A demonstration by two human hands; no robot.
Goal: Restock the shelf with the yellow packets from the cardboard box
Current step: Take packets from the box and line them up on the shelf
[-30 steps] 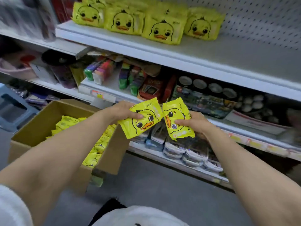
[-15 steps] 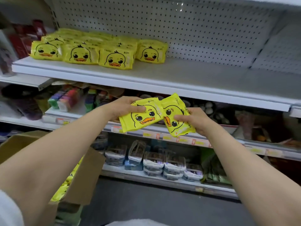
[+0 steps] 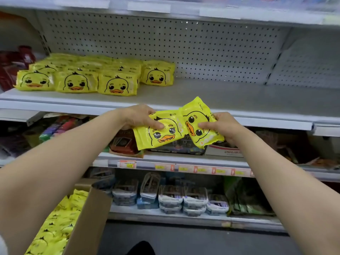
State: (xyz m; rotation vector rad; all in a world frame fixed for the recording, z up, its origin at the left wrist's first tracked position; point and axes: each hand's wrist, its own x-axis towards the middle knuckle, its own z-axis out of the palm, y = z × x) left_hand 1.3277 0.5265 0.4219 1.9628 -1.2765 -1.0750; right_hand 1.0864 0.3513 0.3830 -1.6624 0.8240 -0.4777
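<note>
"Holding 2 packets at once, is that wise?"

"Fine here. The left hand point(image 3: 136, 116) grips 1 yellow packet point(image 3: 161, 134) by its upper left corner, thumb laid across the duck's brow. The right hand point(image 3: 223, 128) pinches the second packet point(image 3: 197, 117), thumb on the printed face, fingers wrapped round its far edge. Both packets hang in the air, lower than the stocked row point(image 3: 77, 82) and off to its right, just in front of the shelf point(image 3: 230, 97) lip, and their inner edges overlap."

"Where should they land?"

"My guess: the bare board directly right of the stocked row, next to the lone packet point(image 3: 159, 75) that ends it. Part the 2 first so neither drags the other. The second packet is turned sideways, so I would rotate it until its duck sits upright like those in the stocked row."

"Anything to watch?"

"The film looks glossy and soft, so a loose pinch could slip; lift both clear of the lip before pushing them back. Set each down face out, snug against the stocked row's right end."

"Much left?"

"Plenty. The cardboard box point(image 3: 88, 218) stands well below the stocked row, under its left part, and spare packets point(image 3: 55, 229) fill what shows of it."
</note>
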